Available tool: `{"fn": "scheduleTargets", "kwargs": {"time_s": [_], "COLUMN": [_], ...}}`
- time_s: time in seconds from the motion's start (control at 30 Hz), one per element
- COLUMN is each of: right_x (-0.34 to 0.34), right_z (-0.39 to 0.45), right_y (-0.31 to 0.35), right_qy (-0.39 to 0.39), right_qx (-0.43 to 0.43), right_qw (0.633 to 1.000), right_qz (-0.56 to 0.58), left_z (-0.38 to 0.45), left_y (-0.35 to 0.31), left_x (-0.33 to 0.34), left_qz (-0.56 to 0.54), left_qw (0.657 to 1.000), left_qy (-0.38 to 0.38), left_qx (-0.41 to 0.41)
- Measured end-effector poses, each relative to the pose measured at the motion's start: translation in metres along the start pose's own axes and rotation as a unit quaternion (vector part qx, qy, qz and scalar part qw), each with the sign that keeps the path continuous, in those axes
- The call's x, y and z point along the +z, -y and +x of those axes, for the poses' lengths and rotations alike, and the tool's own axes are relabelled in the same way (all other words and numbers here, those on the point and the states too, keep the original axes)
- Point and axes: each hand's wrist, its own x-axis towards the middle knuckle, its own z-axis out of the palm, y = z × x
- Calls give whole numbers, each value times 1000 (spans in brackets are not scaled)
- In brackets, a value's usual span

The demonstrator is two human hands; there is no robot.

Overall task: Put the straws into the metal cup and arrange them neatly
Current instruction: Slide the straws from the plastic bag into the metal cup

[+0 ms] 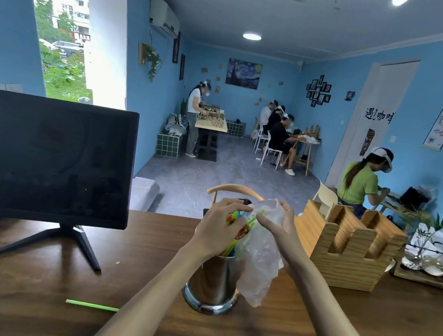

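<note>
Many straws (228,248) upright in metal cup (211,286), one green straw (92,305) on table (31,298)

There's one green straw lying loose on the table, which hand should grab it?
Left, probably. The loose green straw lies on that side of the metal cup, and the right hand grips the plastic bag. The left hand must first release the bundled straws.

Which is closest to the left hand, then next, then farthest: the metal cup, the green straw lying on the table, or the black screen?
From the left hand:
1. Metal cup, right below it.
2. Loose green straw, lower left on the table.
3. Black screen, far left.
</note>
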Motion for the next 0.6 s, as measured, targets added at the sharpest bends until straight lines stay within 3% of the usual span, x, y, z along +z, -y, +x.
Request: {"fn": "scheduleTargets", "kwargs": {"time_s": [0.13, 0.23, 0.27, 0.33, 0.4, 0.5, 0.6], "right_x": [3, 3, 4, 3, 2, -2, -12], "right_z": [-4, -22, -29, -34, -38, -44, -39], "right_y": [-16, -21, -22, -26, -42, -66, -93], "right_qy": [-23, 70, 93, 76, 92, 14, -14], "right_qx": [88, 177, 196, 205, 241, 254, 228], "right_qw": [971, 884, 857, 849, 814, 837, 870], "right_qz": [220, 428, 467, 482, 521, 485, 438], "left_z": [-5, -9, -10, -10, -11, -11, -12], "left_y": [3, 12, 14, 16, 17, 17, 19], "left_x": [5, 6, 6, 6, 7, 8, 9], "left_qz": [41, 56, 59, 59, 57, 62, 63], "left_qw": [998, 998, 998, 997, 997, 997, 997], "left_qy": [48, 39, 38, 41, 43, 40, 39], "left_qx": [11, 3, -1, -7, -10, -9, -13]}}
